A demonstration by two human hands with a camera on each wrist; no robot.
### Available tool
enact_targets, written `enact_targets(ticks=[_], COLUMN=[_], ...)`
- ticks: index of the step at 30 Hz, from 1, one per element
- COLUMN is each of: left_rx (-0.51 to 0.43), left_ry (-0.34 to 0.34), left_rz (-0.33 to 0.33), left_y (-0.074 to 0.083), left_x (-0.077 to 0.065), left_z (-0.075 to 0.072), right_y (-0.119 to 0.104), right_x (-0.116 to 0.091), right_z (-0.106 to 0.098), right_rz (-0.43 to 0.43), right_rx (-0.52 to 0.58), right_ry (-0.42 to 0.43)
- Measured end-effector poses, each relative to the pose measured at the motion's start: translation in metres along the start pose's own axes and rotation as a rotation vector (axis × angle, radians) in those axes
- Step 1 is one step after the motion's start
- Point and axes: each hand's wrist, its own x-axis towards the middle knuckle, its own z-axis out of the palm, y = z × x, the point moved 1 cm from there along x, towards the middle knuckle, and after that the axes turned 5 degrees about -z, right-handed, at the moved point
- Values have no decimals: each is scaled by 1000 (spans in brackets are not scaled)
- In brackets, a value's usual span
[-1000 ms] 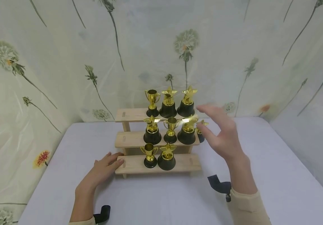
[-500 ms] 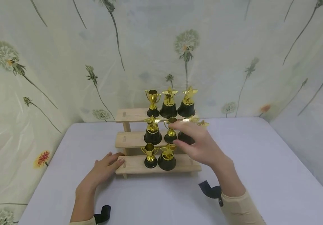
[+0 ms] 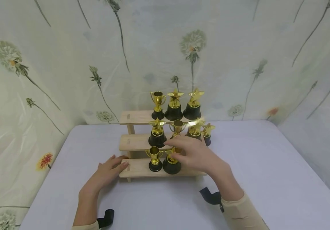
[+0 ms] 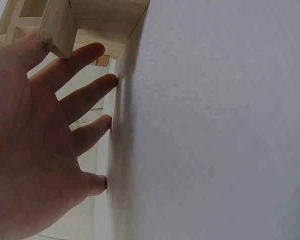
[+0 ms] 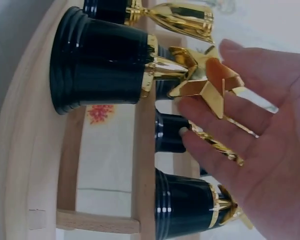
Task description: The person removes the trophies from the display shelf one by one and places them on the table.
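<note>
Star-topped gold-and-black trophy (image 3: 171, 167): my head view has it upright, midway along the front edge of the pale wooden stepped shelf (image 3: 137, 167), right hand (image 3: 195, 154) nearer, rightward. Left wrist: left hand (image 4: 37, 132) spread by its left edge. Right wrist: fingers loosely spread round the star (image 5: 206, 84); contact unclear.

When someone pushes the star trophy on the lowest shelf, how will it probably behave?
The star trophy would probably slide before tipping, because its black base is broad. Its gold star, crisp-edged and glossy, seems stiff and perhaps slippery to the fingers.
</note>
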Motion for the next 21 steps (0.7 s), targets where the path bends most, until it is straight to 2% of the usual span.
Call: enact_targets(ticks=[4, 12, 21], left_rx=[6, 15, 1], left_ry=[3, 3, -9], left_rz=[9, 1, 0], left_y=[1, 0, 1], left_x=[0, 2, 0], left_z=[0, 0, -1], right_y=[1, 2, 6], right_x=[0, 0, -5], right_z=[4, 6, -3], right_rz=[45, 51, 20], right_rx=[-31, -23, 0], right_ry=[-41, -45, 1])
